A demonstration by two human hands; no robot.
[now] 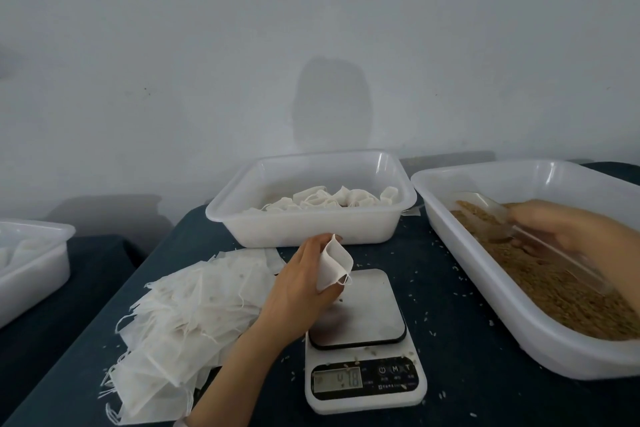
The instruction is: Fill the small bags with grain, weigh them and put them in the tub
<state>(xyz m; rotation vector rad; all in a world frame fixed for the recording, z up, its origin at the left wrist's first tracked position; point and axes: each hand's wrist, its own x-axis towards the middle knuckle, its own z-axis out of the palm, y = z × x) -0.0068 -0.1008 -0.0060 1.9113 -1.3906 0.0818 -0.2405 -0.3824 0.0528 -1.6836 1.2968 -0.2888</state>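
Note:
My left hand (301, 282) holds a small white bag (334, 262) with its mouth spread, just above the platform of the white kitchen scale (363, 340). My right hand (568, 229), blurred, grips a clear plastic scoop (519, 229) in the brown grain (554, 291) of the large white tub (491, 308) on the right. A second white tub (311, 225) behind the scale holds several filled bags (325, 201). A pile of flat empty bags (187, 315) lies left of the scale.
The dark table cloth (450, 288) is speckled with loose grains. Another white tub (31, 260) stands on a neighbouring table at far left. A pale wall rises directly behind the tubs.

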